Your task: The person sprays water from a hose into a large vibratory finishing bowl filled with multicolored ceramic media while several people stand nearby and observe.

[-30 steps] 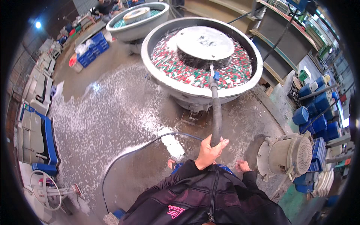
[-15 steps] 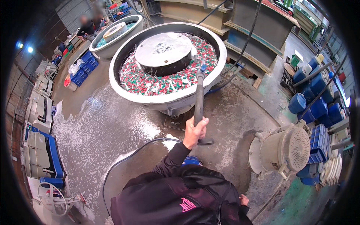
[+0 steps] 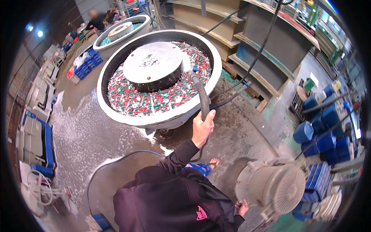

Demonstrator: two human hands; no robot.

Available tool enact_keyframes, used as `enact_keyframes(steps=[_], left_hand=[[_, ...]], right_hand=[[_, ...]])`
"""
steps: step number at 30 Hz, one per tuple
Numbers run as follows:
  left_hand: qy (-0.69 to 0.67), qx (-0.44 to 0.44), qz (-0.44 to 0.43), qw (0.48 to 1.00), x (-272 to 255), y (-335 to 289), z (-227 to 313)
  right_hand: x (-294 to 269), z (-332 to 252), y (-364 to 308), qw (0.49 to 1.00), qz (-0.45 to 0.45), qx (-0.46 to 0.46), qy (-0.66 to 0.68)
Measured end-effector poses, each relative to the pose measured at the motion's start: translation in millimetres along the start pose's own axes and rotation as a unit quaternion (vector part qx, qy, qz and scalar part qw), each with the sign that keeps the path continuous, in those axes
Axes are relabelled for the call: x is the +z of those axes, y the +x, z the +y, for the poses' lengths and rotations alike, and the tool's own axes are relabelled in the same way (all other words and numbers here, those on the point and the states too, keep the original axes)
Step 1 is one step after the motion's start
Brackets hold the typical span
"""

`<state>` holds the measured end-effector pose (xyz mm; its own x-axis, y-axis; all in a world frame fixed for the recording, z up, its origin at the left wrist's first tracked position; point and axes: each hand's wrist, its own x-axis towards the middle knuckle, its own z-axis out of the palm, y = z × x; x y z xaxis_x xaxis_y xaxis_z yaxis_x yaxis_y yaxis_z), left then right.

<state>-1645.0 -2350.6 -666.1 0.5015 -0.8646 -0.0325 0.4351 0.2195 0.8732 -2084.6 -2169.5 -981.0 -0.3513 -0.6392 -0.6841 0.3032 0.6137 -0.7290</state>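
My left hand is wrapped round a dark hose, holding it out in front of me. The hose's end, with a blue fitting, reaches over a big round tub. Small red, green and white pieces fill the tub around a raised drum with a round grey lid. Whitish water shows beside the hose end, against the drum. Low at my right side hangs my right hand, its fingers loosely apart and holding nothing, near a beige cylindrical machine with a perforated end.
A second tub stands farther back, with a person beyond it. Wet, foamy floor stretches left, crossed by a thin hose. Blue jugs and crates line the right; large grey bins stand behind.
The view has shifted, so the tub sits farther left and lower. The hose end now bends left toward the drum. My right hand shows more fully, and a bare foot has come into view.
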Motion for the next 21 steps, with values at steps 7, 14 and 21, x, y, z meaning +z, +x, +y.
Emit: enact_keyframes(steps=[7,14,21], left_hand=[[-0.018,0.040,0.049,0.998,91.4,102.4,-54.8],[0.093,0.068,0.093,0.989,147.5,181.2,-95.7],[0.154,0.130,0.199,0.959,191.1,246.3,-117.9]], right_hand=[[13.7,-91.3,137.6,0.994,-0.064,0.009,-0.092],[49.2,-172.0,237.0,0.986,-0.070,0.017,-0.151],[112.1,-353.7,371.8,0.969,-0.100,0.027,-0.223]])
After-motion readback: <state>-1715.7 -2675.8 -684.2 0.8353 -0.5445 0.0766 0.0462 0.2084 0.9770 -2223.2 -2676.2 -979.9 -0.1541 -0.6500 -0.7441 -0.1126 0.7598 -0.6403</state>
